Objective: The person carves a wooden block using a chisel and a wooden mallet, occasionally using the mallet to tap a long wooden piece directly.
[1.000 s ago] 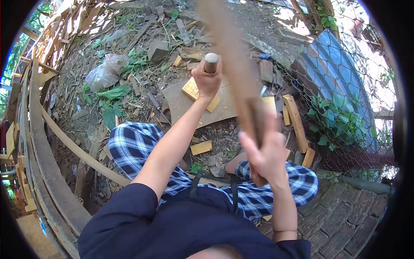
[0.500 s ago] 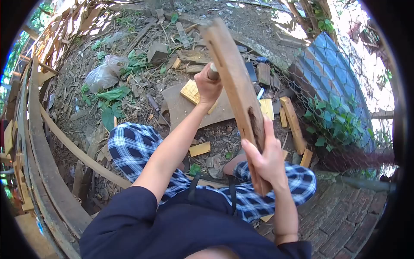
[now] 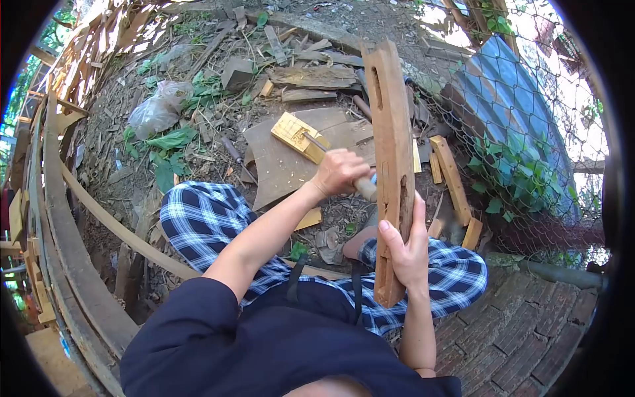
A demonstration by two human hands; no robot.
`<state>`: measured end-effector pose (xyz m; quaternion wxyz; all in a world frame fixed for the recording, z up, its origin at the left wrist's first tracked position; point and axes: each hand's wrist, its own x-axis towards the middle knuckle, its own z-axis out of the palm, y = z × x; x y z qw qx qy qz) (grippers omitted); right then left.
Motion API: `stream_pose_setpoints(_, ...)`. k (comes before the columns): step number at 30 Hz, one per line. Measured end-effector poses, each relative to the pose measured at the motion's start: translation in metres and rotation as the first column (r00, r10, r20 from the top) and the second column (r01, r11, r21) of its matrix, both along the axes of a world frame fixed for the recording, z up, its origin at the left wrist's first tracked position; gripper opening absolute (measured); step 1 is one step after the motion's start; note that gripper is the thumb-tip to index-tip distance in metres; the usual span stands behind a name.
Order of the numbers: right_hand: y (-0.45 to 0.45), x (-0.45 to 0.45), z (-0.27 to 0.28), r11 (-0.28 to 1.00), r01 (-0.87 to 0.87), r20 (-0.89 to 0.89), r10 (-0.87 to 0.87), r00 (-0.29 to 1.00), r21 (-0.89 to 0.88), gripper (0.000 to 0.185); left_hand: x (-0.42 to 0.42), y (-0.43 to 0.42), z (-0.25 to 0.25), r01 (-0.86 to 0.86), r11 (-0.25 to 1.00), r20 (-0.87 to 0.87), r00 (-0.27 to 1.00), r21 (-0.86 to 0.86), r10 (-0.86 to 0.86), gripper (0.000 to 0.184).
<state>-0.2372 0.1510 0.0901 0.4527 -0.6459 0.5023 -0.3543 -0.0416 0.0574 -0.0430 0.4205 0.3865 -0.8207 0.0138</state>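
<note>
My left hand (image 3: 340, 173) is closed around a chisel (image 3: 365, 188), its wooden handle end pointing toward me and its metal blade pointing away. The blade tip lies over a rough notch in a yellow wood block (image 3: 286, 131); whether it touches, I cannot tell. My right hand (image 3: 410, 257) grips the lower part of a long brown wooden beam (image 3: 391, 126) with slots cut in it. The beam stands nearly lengthwise in front of me, its near end above my lap. The chisel's handle end is close beside the beam, and contact is unclear.
Beneath the block lies a brown board (image 3: 271, 169) with chips on it. Another handled tool (image 3: 231, 150) rests to its left. Wood offcuts (image 3: 451, 182) lie on the right, before a wire fence (image 3: 522, 132). A plastic bag (image 3: 159, 111) and long curved planks (image 3: 73, 231) are leftward.
My left hand has come down and nearer, and the chisel now points away with its blade over the block. The beam has swung right and straightened, still in my right hand.
</note>
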Motion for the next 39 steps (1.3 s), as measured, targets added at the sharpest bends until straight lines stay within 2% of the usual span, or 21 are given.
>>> stream_pose_setpoints(1, 0.001, 0.0, -0.001, 1.0, 0.004, 0.004, -0.004, 1.0, 0.005, 0.068, 0.002, -0.007, 0.011, -0.018, 0.998, -0.139, 0.99, -0.067, 0.009, 0.021)
stream_pose_setpoints(2, 0.002, 0.001, 0.0, 0.999, 0.012, 0.02, -0.013, 1.0, 0.036, 0.069, 0.003, -0.012, 0.022, -0.015, 0.998, -0.134, 0.991, -0.064, 0.007, 0.021)
stream_pose_setpoints(3, 0.003, 0.001, 0.0, 0.998, 0.018, 0.035, -0.021, 0.999, 0.066, 0.069, 0.003, -0.018, 0.032, -0.143, 0.988, -0.311, 0.943, -0.059, 0.118, 0.022)
stream_pose_setpoints(4, 0.003, 0.002, 0.0, 0.998, 0.018, 0.038, -0.02, 0.999, 0.067, 0.069, 0.005, -0.023, 0.041, -0.268, 0.963, -0.478, 0.85, -0.033, 0.22, 0.023)
stream_pose_setpoints(6, 0.002, 0.005, 0.002, 0.994, 0.005, 0.081, -0.014, 0.997, 0.106, 0.062, 0.013, -0.037, 0.059, -0.343, 0.936, -0.723, 0.627, 0.079, 0.291, 0.03)
stream_pose_setpoints(8, 0.002, 0.007, 0.005, 0.994, 0.006, 0.081, -0.015, 0.997, 0.113, 0.062, 0.032, -0.045, 0.074, -0.464, 0.884, -0.773, 0.543, 0.05, 0.329, 0.031)
stream_pose_setpoints(10, 0.003, 0.006, 0.006, 0.992, 0.01, 0.081, -0.02, 0.997, 0.123, 0.061, 0.055, -0.056, 0.066, -0.42, 0.888, -0.893, 0.305, 0.187, 0.332, 0.03)
stream_pose_setpoints(12, 0.004, 0.007, 0.004, 0.992, 0.014, 0.098, -0.027, 0.995, 0.126, 0.061, 0.072, -0.057, 0.06, -0.434, 0.879, -0.894, 0.286, 0.2, 0.345, 0.028)
stream_pose_setpoints(14, 0.002, 0.005, -0.004, 0.995, 0.018, 0.093, -0.027, 0.995, 0.101, 0.064, 0.08, -0.057, 0.058, -0.445, 0.864, -0.92, 0.186, 0.234, 0.345, 0.028)
stream_pose_setpoints(16, 0.002, 0.004, -0.009, 0.997, 0.018, 0.084, -0.025, 0.996, 0.078, 0.066, 0.082, -0.056, 0.056, -0.449, 0.861, -0.921, 0.176, 0.24, 0.349, 0.028)
stream_pose_setpoints(18, 0.003, 0.004, -0.01, 0.997, 0.034, 0.064, -0.038, 0.997, 0.066, 0.065, 0.078, -0.055, 0.053, -0.429, 0.847, -0.914, 0.107, 0.313, 0.392, 0.038)
stream_pose_setpoints(21, 0.003, 0.004, -0.007, 0.997, 0.03, 0.061, -0.034, 0.998, 0.067, 0.064, 0.073, -0.058, 0.052, -0.425, 0.849, -0.921, 0.081, 0.315, 0.382, 0.038)
stream_pose_setpoints(25, 0.002, 0.004, -0.005, 0.996, 0.01, 0.072, -0.017, 0.997, 0.089, 0.064, 0.077, -0.063, 0.044, -0.426, 0.853, -0.912, 0.132, 0.301, 0.388, 0.037)
stream_pose_setpoints(27, 0.001, 0.005, -0.009, 0.998, 0.024, 0.074, -0.028, 0.997, 0.062, 0.063, 0.078, -0.064, 0.044, -0.436, 0.868, -0.915, 0.197, 0.239, 0.351, 0.027)
stream_pose_setpoints(30, 0.001, 0.005, -0.006, 0.998, 0.026, 0.062, -0.029, 0.998, 0.058, 0.063, 0.074, -0.057, 0.052, -0.39, 0.871, -0.915, 0.144, 0.298, 0.378, 0.035)
stream_pose_setpoints(37, -0.002, 0.006, -0.008, 0.997, 0.021, 0.072, -0.027, 0.997, 0.078, 0.063, 0.071, -0.059, 0.052, -0.394, 0.867, -0.913, 0.139, 0.304, 0.383, 0.037)
stream_pose_setpoints(39, -0.003, 0.006, -0.009, 0.996, 0.021, 0.08, -0.028, 0.996, 0.092, 0.063, 0.072, -0.06, 0.048, -0.41, 0.863, -0.905, 0.171, 0.295, 0.39, 0.037)
